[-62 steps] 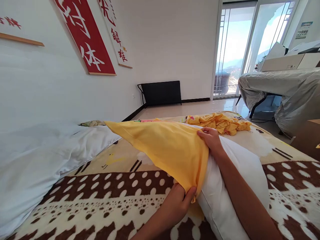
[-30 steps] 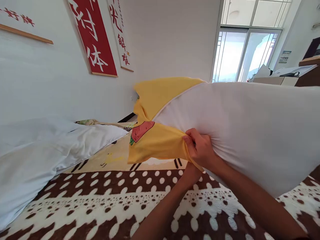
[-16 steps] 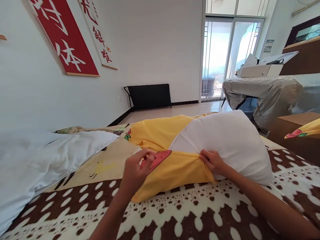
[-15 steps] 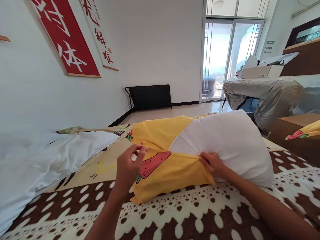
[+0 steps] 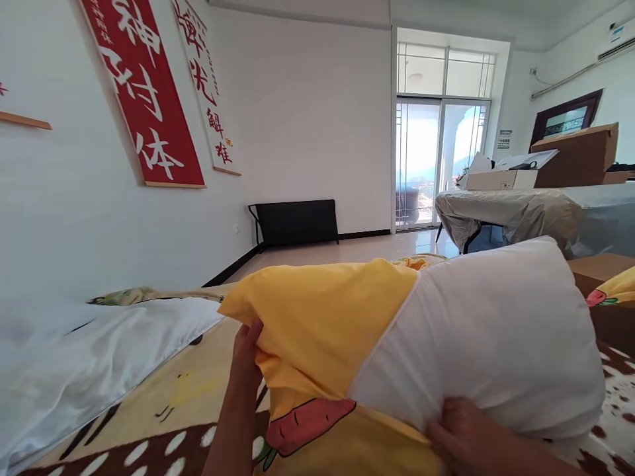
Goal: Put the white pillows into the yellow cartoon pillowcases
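Observation:
A white pillow [image 5: 501, 337] lies partly inside a yellow pillowcase [image 5: 317, 317] printed with a red carrot [image 5: 310, 423]. The pillow's right part sticks out of the case's opening. At the case's left end, my left hand [image 5: 247, 354] pinches the yellow cloth, its fingers partly behind the fabric. My right hand [image 5: 459, 426], a little blurred, is closed on the near edge of the case's opening, against the pillow's front side. That left end of the case is raised off the bed.
Under the pillow spreads a brown, cream and yellow patterned blanket [image 5: 198, 390]. White bedding [image 5: 124, 357] lies at the left. A black folded frame [image 5: 297, 223] leans by the back wall. At the right stand a plastic-covered table [image 5: 510, 208] with boxes and a brown carton [image 5: 595, 271].
My left hand, empty before, has moved onto the case's left end and taken hold. That end has risen, and the pillow has shifted right. The view has tilted up.

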`<state>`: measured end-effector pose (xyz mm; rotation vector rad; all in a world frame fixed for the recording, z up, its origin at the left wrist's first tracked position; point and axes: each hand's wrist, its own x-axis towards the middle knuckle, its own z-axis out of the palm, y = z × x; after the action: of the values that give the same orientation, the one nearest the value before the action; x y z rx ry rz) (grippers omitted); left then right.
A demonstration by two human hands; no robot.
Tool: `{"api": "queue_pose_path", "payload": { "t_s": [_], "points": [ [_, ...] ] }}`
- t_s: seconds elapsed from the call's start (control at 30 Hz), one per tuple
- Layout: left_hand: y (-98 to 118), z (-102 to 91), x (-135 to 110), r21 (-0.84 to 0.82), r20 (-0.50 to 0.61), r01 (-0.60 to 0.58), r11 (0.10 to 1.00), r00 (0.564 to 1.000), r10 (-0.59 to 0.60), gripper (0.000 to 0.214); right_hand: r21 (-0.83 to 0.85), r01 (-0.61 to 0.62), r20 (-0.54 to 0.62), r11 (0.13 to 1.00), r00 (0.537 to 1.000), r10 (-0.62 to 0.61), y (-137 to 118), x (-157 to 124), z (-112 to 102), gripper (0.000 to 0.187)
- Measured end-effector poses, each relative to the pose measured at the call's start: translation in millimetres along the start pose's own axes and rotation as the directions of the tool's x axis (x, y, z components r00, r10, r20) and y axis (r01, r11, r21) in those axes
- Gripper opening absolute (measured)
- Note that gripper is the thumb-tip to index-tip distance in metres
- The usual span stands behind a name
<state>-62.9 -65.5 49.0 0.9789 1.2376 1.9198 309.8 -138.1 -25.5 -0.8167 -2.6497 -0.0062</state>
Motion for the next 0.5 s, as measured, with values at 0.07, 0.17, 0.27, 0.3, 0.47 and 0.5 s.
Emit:
{"api": "queue_pose_path", "payload": {
  "t_s": [0.07, 0.17, 0.27, 0.3, 0.47, 0.5],
  "points": [
    [4, -7.9, -6, -0.015, -0.017, -0.013, 1.0, 1.0, 0.013, 0.054, -0.044, 0.044, 0.043, 0.998, 0.998, -0.042, -9, 6, -11, 0.022],
    [16, -17.7, -19, -0.017, -0.043, -0.041, 0.999, 0.998, 0.041, 0.052, -0.022, 0.072, 0.109, 0.997, 0.992, -0.07, -30, 22, -54, 0.024],
    [29, -21.2, -34, -0.003, -0.069, -0.07, 0.998, 0.995, 0.07, 0.061, 0.151, 0.053, 0.176, 0.987, 0.981, -0.079, -48, 58, -122, 0.023],
    [33, -21.5, -38, -0.003, -0.073, -0.071, 0.997, 0.995, 0.071, 0.063, 0.198, 0.031, 0.106, 0.98, 0.993, -0.053, -50, 75, -144, 0.022],
    [40, -26.8, -53, -0.062, -0.092, -0.026, 0.998, 0.996, 0.02, 0.06, 0.291, 0.113, -0.357, 0.95, 0.934, -0.002, -22, 171, -198, 0.02],
    [41, -28.2, -55, -0.08, -0.111, -0.034, 0.996, 0.993, 0.026, 0.059, 0.335, 0.08, -0.28, 0.939, 0.96, 0.018, -13, 184, -196, 0.025]
  ]
}}
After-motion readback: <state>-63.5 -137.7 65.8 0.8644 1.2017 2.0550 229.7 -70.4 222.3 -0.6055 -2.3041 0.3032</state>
